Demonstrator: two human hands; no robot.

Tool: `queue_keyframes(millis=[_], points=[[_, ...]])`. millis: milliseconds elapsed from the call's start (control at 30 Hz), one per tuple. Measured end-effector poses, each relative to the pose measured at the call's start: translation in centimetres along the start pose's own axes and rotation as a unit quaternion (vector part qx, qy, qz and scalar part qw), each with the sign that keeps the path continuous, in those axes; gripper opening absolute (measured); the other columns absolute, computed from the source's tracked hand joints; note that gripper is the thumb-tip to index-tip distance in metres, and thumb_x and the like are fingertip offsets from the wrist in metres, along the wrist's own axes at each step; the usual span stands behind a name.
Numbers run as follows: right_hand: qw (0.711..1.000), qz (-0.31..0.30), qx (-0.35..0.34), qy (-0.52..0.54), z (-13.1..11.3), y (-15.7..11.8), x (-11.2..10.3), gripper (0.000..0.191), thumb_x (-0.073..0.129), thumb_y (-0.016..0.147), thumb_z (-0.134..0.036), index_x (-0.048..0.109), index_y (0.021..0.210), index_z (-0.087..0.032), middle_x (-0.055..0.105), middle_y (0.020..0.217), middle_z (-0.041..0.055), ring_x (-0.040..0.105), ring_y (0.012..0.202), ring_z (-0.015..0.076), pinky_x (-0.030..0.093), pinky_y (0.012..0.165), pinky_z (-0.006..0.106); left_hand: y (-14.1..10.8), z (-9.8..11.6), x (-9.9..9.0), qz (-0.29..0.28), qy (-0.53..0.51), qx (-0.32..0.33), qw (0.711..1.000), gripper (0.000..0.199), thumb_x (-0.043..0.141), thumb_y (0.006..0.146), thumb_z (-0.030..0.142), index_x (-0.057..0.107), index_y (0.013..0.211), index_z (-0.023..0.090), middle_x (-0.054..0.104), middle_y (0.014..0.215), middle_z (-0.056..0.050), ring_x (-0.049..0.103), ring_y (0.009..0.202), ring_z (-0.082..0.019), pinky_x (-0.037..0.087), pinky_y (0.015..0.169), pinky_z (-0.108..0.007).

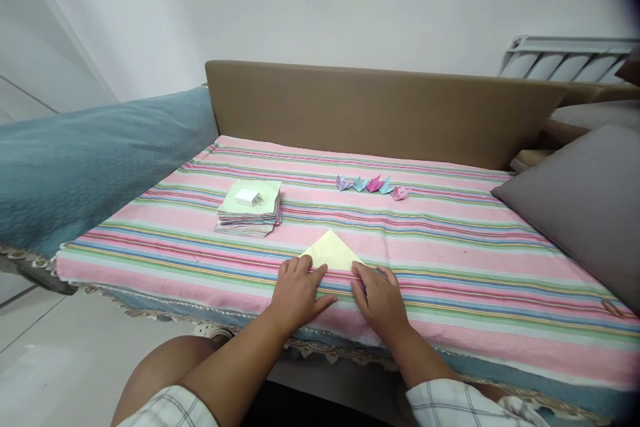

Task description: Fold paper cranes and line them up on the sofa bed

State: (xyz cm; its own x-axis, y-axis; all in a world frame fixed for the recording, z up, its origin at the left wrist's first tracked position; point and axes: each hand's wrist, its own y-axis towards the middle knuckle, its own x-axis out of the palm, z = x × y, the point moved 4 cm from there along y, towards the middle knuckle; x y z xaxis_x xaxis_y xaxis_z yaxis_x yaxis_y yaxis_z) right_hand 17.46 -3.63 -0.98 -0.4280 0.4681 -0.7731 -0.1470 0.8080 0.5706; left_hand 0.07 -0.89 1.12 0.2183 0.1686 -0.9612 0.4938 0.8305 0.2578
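Observation:
A pale yellow sheet of paper (331, 250), folded into a triangle with its point away from me, lies flat on the striped cloth. My left hand (296, 290) rests at its left corner, fingertips along the folded edge and thumb spread apart. At the right corner, the fingertips of my right hand (381, 299) touch the paper, its thumb off to the side. Both hands lie on the paper with fingers apart, neither gripping it. My fingers cover the two lower corners.
A stack of square paper (249, 219) stands to the left with a white plug adapter (249, 197) on top. Several small folded paper figures (374, 184) sit in a row farther back. A grey cushion (580, 207) is at the right; a brown backrest (370, 110) runs behind.

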Motion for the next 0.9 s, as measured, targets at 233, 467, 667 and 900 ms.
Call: queue_keyframes(millis=[233,467,667,900], points=[[0.998,-0.015,0.053,-0.038,1.5,0.0,-0.8,0.027,0.04,0.09,-0.028,0.059,0.107,-0.019,0.069,0.091,0.0056,0.062,0.086,0.0195,0.035,0.087,0.035,-0.5,-2.1,-0.9,-0.006,0.019,-0.035,0.999,0.048,0.053,0.076,0.06,0.062,0.11,0.028,0.051,0.098,-0.008,0.048,0.093,-0.025,0.036,0.081,-0.039],[0.995,-0.032,0.081,-0.043,2.4,0.0,-1.4,0.027,0.037,0.089,-0.026,0.063,0.096,-0.021,0.067,0.081,0.0043,0.059,0.075,0.0187,0.038,0.065,0.029,-0.8,-4.1,-1.9,-0.015,0.031,-0.068,0.997,0.033,0.053,0.079,0.052,0.069,0.095,0.027,0.052,0.089,-0.006,0.05,0.087,-0.023,0.038,0.076,-0.036],[0.994,-0.038,0.1,-0.035,2.6,-0.1,-1.4,0.027,0.038,0.089,-0.027,0.064,0.095,-0.022,0.067,0.083,0.0041,0.059,0.077,0.0186,0.037,0.059,0.027,-1.0,-4.8,-2.2,-0.009,0.041,-0.074,0.996,0.031,0.05,0.082,0.047,0.071,0.088,0.025,0.051,0.084,-0.006,0.051,0.084,-0.02,0.04,0.076,-0.033],[0.994,-0.052,0.094,-0.037,2.6,0.0,-1.2,0.024,0.04,0.089,-0.028,0.062,0.095,-0.022,0.066,0.08,0.0029,0.057,0.075,0.0185,0.036,0.062,0.028,-0.5,-5.7,-2.1,0.013,0.031,-0.092,0.995,0.032,0.047,0.085,0.042,0.07,0.078,0.021,0.051,0.081,-0.006,0.051,0.082,-0.019,0.04,0.076,-0.031]])
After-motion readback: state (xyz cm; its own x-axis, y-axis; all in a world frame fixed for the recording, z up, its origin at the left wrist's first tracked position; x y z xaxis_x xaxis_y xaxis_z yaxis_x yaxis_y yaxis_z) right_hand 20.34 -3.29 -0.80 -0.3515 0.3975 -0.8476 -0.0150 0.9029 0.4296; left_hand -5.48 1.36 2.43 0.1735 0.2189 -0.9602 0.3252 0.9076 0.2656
